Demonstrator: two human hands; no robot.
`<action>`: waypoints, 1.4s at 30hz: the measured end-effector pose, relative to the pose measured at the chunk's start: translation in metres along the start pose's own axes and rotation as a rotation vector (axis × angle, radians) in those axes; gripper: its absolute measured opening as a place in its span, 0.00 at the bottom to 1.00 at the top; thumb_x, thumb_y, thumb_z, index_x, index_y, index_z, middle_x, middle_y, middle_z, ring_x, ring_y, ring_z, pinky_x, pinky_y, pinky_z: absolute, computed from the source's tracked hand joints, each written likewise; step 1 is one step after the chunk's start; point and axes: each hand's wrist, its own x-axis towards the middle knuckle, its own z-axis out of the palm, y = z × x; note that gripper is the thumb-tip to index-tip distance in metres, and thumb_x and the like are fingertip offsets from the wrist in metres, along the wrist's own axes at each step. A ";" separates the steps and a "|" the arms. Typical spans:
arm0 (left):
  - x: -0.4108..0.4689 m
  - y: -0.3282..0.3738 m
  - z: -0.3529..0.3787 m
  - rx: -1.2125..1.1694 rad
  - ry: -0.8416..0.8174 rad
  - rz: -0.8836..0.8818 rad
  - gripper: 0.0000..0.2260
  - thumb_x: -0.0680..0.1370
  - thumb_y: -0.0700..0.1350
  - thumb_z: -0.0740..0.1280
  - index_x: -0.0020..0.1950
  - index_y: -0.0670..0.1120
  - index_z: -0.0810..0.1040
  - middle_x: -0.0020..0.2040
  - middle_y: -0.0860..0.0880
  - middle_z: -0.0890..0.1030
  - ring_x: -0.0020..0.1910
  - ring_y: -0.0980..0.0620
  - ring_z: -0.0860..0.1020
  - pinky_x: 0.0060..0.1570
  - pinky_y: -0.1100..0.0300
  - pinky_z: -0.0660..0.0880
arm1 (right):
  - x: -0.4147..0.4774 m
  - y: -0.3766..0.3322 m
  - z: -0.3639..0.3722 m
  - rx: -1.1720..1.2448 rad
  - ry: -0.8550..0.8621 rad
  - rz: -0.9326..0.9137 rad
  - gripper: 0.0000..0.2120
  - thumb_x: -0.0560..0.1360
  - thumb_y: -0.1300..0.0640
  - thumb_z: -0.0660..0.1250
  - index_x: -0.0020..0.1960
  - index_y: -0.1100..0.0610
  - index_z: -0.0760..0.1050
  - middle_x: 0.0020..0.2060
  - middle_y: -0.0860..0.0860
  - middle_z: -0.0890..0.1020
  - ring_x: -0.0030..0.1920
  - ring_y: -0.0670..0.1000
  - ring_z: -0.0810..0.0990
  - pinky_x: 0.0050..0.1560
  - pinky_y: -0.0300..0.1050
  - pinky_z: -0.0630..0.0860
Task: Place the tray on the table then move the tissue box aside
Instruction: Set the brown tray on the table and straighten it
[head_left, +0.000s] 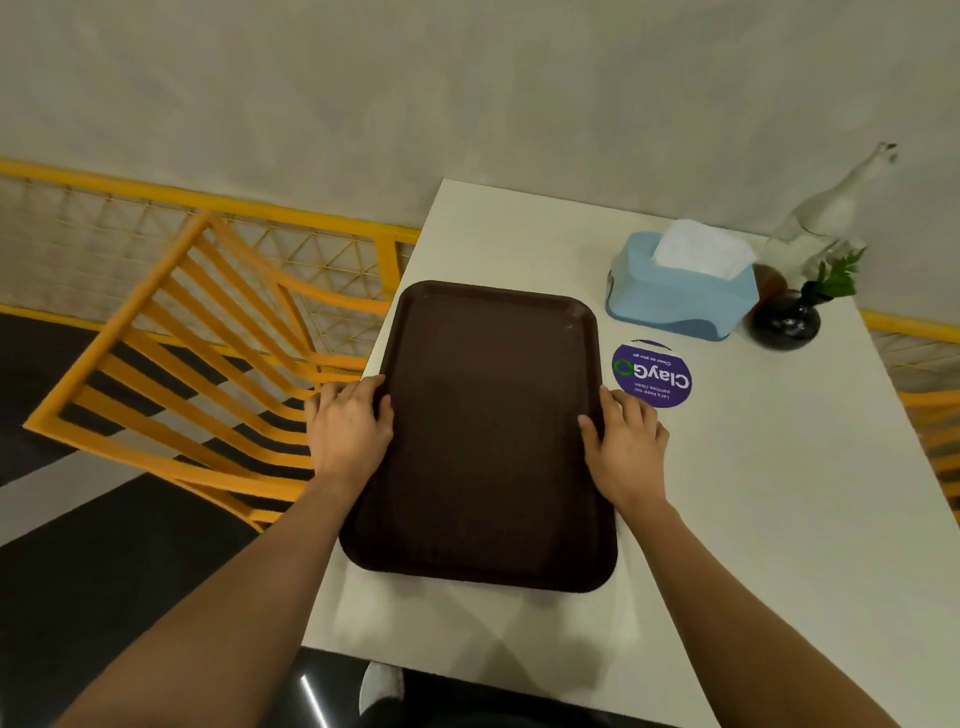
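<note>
Left hand (348, 426): fingers curled over the tray's left rim, gripping it.
Right hand (626, 441): clamped likewise on the right rim.
Tray (488, 431): brown, bare, seemingly flat on the surface (779, 493) near its left edge.
Step in hand: setting the tray down; it looks all but done, with only the release left.
Tissue box (680, 296): pale blue, just beyond the tray's far right corner, untouched.
Next move: let go, reach forward, shift the box without knocking the dark vase (787, 317) just beside it.
Sticker (652, 374): round, purple, between tray and box.
</note>
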 end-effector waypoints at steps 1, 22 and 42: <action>0.001 -0.002 0.000 -0.005 -0.013 0.013 0.16 0.80 0.50 0.64 0.66 0.47 0.80 0.57 0.47 0.85 0.62 0.42 0.76 0.62 0.43 0.67 | -0.004 -0.002 0.000 -0.014 0.004 0.000 0.26 0.83 0.43 0.59 0.76 0.56 0.67 0.70 0.56 0.73 0.71 0.60 0.67 0.69 0.62 0.65; -0.061 -0.043 -0.010 -0.112 -0.186 0.240 0.25 0.83 0.46 0.57 0.81 0.45 0.60 0.78 0.46 0.67 0.78 0.47 0.62 0.76 0.48 0.59 | -0.109 -0.011 0.014 0.061 -0.067 0.092 0.36 0.82 0.37 0.51 0.82 0.54 0.44 0.81 0.53 0.53 0.80 0.58 0.50 0.78 0.60 0.47; -0.048 -0.033 -0.011 -0.251 -0.200 0.149 0.22 0.84 0.42 0.58 0.79 0.43 0.65 0.74 0.43 0.72 0.72 0.43 0.71 0.70 0.48 0.70 | -0.083 -0.002 0.014 0.043 -0.118 0.013 0.40 0.80 0.32 0.51 0.82 0.52 0.43 0.81 0.51 0.53 0.81 0.57 0.49 0.78 0.61 0.44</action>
